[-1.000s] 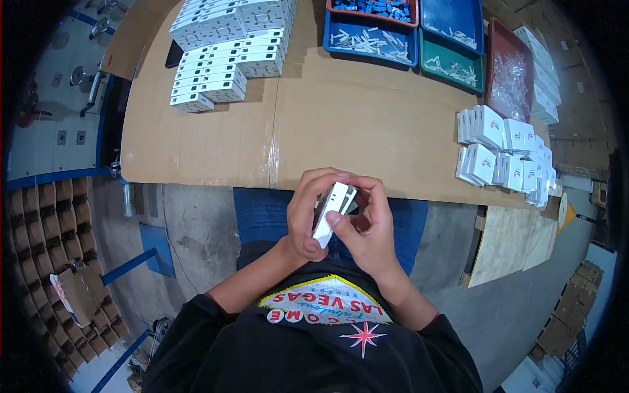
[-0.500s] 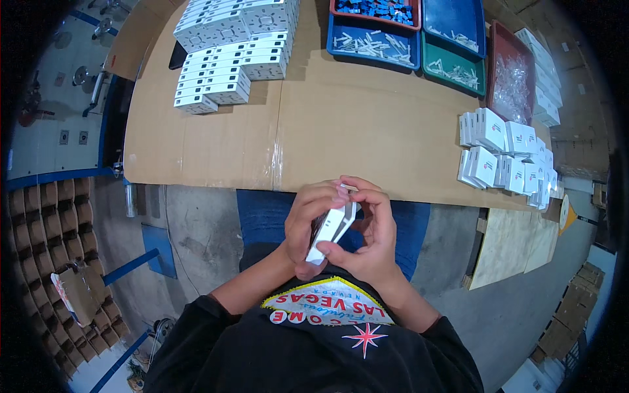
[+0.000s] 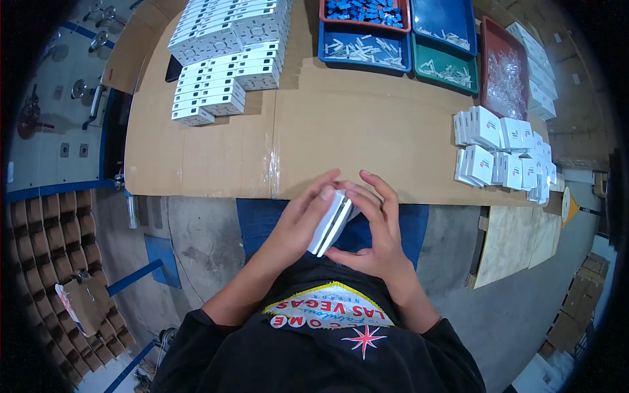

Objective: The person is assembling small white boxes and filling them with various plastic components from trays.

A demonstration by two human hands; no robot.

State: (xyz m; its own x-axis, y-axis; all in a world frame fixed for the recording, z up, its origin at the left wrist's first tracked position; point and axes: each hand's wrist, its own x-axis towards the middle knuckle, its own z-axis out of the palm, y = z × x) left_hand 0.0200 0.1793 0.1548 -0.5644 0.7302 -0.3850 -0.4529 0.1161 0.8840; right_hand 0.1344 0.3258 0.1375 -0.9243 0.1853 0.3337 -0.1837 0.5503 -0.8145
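Between my two hands, just off the table's near edge, a flat white box (image 3: 327, 229) stands on its narrow side, tilted, with a dark gap running lengthwise along it. My left hand (image 3: 301, 219) holds its left face, fingers along the side and the thumb near the top. My right hand (image 3: 380, 239) grips the other side, thumb at the lower end and a finger at the upper end, the other fingers raised. Whatever lies inside the box is hidden.
Cardboard covers the table (image 3: 347, 137). Stacked white boxes (image 3: 226, 72) stand at the far left. Trays hold blue pieces (image 3: 363, 12), white sticks (image 3: 363, 51) and clear plastic pieces (image 3: 506, 82). Smaller white boxes (image 3: 481, 128) are grouped at right. A partitioned cardboard crate (image 3: 49, 242) sits at lower left.
The white box has turned, its dark seam now facing up, and the wide gap has narrowed. My left fingers have straightened along its side, while my right fingers have spread and lifted.
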